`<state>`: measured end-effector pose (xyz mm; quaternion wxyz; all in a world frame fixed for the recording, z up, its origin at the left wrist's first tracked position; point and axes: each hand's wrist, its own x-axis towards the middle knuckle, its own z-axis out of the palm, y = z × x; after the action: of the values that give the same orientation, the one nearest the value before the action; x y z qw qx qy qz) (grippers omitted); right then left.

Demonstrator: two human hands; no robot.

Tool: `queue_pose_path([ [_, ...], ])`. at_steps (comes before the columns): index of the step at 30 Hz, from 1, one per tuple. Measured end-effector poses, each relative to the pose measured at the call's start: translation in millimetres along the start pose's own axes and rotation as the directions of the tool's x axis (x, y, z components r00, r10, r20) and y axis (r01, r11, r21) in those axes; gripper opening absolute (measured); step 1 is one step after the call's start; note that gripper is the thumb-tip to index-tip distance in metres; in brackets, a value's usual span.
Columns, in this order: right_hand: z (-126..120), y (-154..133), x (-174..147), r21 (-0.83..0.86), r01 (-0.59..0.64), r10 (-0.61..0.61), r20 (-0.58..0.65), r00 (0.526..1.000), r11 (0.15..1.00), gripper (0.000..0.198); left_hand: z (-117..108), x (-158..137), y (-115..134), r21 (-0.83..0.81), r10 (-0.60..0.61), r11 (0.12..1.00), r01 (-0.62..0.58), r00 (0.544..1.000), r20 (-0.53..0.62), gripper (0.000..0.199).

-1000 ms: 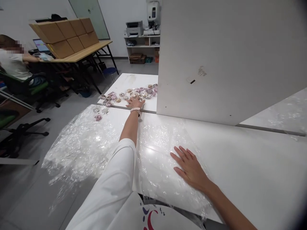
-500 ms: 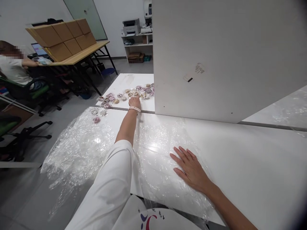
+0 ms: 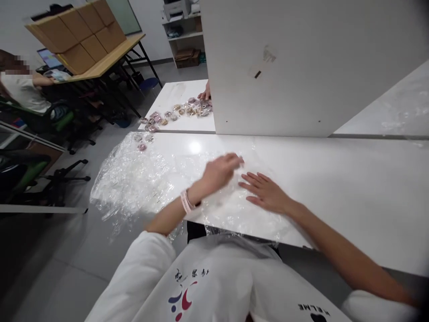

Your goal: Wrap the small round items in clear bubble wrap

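Note:
My left hand [image 3: 219, 173], with a pale band on its wrist, is over the clear plastic sheet [image 3: 231, 214] near my right hand. Its fingers are bent and smeared by motion, so I cannot make out anything in them. My right hand [image 3: 268, 193] lies flat with fingers spread on the same sheet, on the white table [image 3: 335, 188]. Several small wrapped packets [image 3: 191, 110], pink and tan, lie on the far white tabletop. A few more packets [image 3: 142, 146] rest at the near table's left end, beside a crumpled heap of clear plastic [image 3: 134, 179].
A tall white panel [image 3: 268, 89] rises behind the table. Another person's hand [image 3: 205, 92] shows by its left edge, at the packets. Farther left, a person [image 3: 23, 87] sits at a wooden desk [image 3: 110, 56] with cardboard boxes [image 3: 72, 33]. A green-seated chair [image 3: 28, 172] stands at left.
My left hand has come back from the far packets to beside my right hand. The other person's hand has appeared by the panel. My right hand stays flat on the plastic; the view has tilted down.

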<state>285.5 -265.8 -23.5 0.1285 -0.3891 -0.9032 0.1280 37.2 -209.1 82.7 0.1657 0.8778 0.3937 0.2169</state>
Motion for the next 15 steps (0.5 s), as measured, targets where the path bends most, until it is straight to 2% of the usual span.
queue_pose_path([
  [1, -1.5, 6.9, -5.5, 0.012, 0.002, -0.002, 0.006, 1.000, 1.000, 0.054, 21.3, -22.2, 22.0, 0.017, 0.032, 0.999, -0.033, 0.998, 0.052, 0.044],
  [3, -4.1, 19.8, -17.5, 0.020, -0.030, 0.030, 0.010, 1.000, 0.999, 0.054, 58.8, -58.8, 49.1, 0.057, 0.077, 0.995, -0.085, 0.989, 0.124, 0.045],
  [5, -7.9, 28.0, -28.9, 0.006, -0.080, 0.080, 0.009, 0.997, 0.997, 0.054, 80.3, -81.0, 56.6, 0.066, 0.082, 0.993, -0.094, 0.983, 0.166, 0.045],
  [6, -11.2, 28.8, -34.0, -0.004, -0.105, 0.105, 0.006, 0.994, 0.994, 0.055, 83.1, -87.5, 55.7, 0.052, 0.073, 0.995, -0.084, 0.981, 0.178, 0.047],
  [8, -21.3, 21.6, -44.2, -0.028, -0.160, 0.159, -0.028, 0.987, 0.987, 0.056, 73.8, -96.9, 50.6, 0.005, 0.044, 0.999, -0.045, 0.981, 0.187, 0.061],
  [11, -38.9, -13.8, -65.8, -0.054, -0.237, 0.226, -0.156, 0.962, 0.970, 0.059, 41.1, -121.4, 43.2, -0.032, 0.033, 0.999, -0.026, 0.972, 0.233, 0.095],
  [13, -42.1, -47.4, -85.7, -0.050, -0.201, 0.188, -0.190, 0.963, 0.978, 0.065, 26.0, -148.8, 39.0, 0.023, 0.027, 0.999, -0.035, 0.960, 0.277, 0.105],
  [15, -33.0, -78.1, -105.9, -0.047, -0.121, 0.112, -0.168, 0.979, 0.992, 0.067, 24.8, -177.1, 34.1, 0.122, 0.012, 0.991, -0.048, 0.961, 0.278, 0.103],
])
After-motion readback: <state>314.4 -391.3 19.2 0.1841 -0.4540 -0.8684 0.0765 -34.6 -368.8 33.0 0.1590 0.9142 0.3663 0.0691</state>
